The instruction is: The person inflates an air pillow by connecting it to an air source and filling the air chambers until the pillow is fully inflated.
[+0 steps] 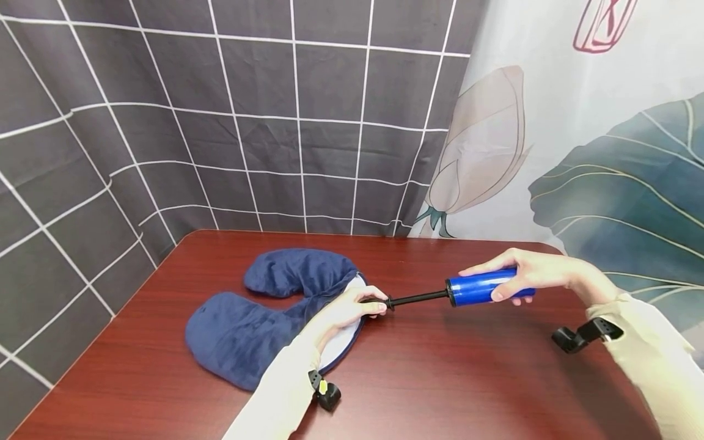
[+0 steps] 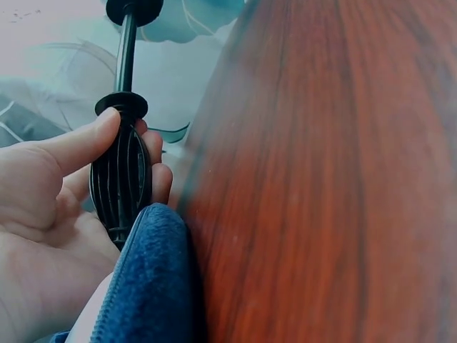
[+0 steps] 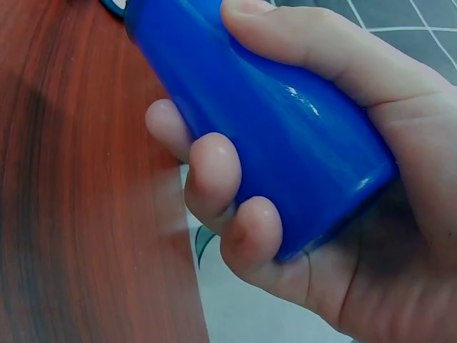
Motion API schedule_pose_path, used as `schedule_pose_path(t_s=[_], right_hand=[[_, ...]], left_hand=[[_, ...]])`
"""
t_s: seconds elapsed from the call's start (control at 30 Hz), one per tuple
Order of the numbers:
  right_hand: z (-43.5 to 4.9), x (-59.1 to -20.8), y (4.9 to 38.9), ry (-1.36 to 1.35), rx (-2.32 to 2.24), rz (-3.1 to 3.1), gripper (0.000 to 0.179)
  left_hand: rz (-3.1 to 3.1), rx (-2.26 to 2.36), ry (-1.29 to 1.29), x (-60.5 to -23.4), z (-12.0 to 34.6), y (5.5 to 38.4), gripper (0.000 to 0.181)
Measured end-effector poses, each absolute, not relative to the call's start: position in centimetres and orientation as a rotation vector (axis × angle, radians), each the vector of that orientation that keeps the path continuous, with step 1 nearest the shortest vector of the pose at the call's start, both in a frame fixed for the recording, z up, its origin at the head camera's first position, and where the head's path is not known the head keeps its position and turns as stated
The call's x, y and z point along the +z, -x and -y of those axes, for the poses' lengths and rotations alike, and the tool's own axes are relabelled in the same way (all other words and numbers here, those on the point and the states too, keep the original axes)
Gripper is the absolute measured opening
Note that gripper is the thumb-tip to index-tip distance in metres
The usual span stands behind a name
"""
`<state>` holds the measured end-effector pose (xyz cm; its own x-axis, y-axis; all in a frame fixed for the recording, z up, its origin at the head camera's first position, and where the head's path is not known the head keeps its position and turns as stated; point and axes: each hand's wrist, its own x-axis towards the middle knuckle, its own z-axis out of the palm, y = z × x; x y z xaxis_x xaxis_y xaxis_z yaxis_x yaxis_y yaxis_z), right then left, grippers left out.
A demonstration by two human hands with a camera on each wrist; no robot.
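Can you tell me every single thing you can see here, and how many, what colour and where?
table: 1, red-brown, under everything
neck pillow: 1, navy blue with a white part at its curved side, on the table's left half
hand pump: 1, blue barrel with black rod and ribbed black handle, stretching right from the pillow's edge
grid cloth: 1, dark grey with white lines, behind and left of the table
flower cloth: 1, white with pink and blue-green pictures, behind on the right
wrist cameras: 2, black, one at each wrist
sleeves: 2, cream, on both arms
left hand: 1, bare, holding the handle
right hand: 1, bare, gripping the barrel
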<state>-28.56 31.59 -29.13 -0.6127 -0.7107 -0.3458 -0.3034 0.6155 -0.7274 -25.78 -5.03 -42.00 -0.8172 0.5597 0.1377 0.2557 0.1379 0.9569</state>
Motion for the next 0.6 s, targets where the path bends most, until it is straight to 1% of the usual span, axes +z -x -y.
schedule_pose_path(t_s=[0.13,0.23,0.4,0.6], right_hand=[[-31.2,-28.7,28.6,0.785,-0.811,-2.239,0.058],[-30.3,-28.4,28.7,0.789,-0.780,-2.245,0.058],[-27.3,-28.3,29.2,0.802,-0.753,-2.233,0.059],[-23.8,-29.4,29.6,0.820,-0.746,-2.228,0.057]], left_hand=[[-2.136,1.756,-0.821,-41.9,5.0,25.7,0.024],[-2.137,1.766,-0.788,-41.8,5.1,25.6,0.025],[-2.123,1.794,-0.717,-41.7,5.3,25.5,0.024],[-2.083,1.822,-0.715,-41.7,5.2,25.6,0.025]])
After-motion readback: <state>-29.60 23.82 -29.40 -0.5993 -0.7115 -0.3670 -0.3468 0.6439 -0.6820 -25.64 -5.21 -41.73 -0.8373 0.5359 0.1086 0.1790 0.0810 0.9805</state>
